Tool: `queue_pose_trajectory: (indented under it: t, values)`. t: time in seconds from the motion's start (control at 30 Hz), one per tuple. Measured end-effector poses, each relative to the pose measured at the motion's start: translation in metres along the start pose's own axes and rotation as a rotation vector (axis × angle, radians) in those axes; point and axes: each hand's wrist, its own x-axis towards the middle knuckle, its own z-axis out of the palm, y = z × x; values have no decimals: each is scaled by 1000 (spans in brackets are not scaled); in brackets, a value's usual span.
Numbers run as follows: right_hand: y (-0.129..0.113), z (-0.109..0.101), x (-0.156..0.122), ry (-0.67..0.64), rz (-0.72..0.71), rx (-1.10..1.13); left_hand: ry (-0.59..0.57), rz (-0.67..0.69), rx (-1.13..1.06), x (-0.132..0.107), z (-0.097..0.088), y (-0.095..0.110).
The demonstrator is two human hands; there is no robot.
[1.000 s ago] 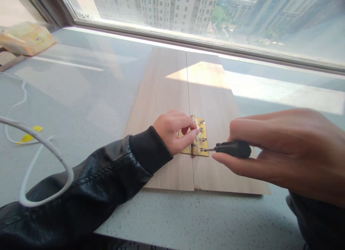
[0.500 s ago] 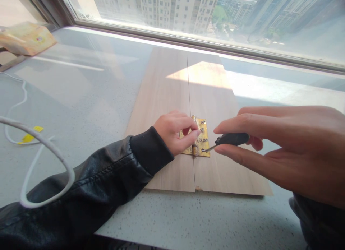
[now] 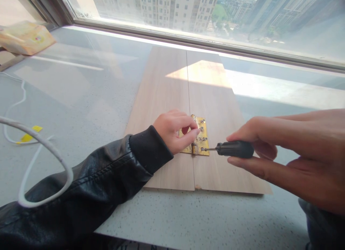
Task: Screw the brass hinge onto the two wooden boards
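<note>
Two pale wooden boards [image 3: 212, 99] lie side by side on a grey speckled countertop [image 3: 88, 95]. A brass hinge [image 3: 202, 140] with several screws spans the seam between them. My left hand [image 3: 174, 131], in a black leather sleeve, is curled on the hinge's left leaf, pressing it down with thumb and fingers. My right hand [image 3: 293, 153] grips a small black-handled screwdriver [image 3: 234, 149] between thumb and fingers. Its tip sits on a screw at the hinge's lower right corner.
A window frame [image 3: 188, 36] runs along the back of the counter. A white cable [image 3: 40, 149] with yellow tags loops at the left. A yellowish packet [image 3: 25, 38] lies at the far left corner. The counter's front edge is close below the boards.
My right hand has shifted its fingers round the screwdriver handle, turning it, while the tip stays at the same screw. The left hand has not moved.
</note>
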Motion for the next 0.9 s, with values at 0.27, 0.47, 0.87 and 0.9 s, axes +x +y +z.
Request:
queue_pose_trajectory:
  t: [0.27, 0.47, 0.87, 0.9]
  values:
    - [-6, 8, 11, -22, -94, -67, -8, -15, -4, 0, 0, 0]
    - [-7, 10, 12, 38, -126, -105, -18, -30, -4, 0, 0, 0]
    - [-2, 9, 9, 26, -61, -41, -67, 105, -137, 12, -15, 25]
    - [-2, 7, 9, 18, -59, -26, -71, 102, -95, 14, -16, 30]
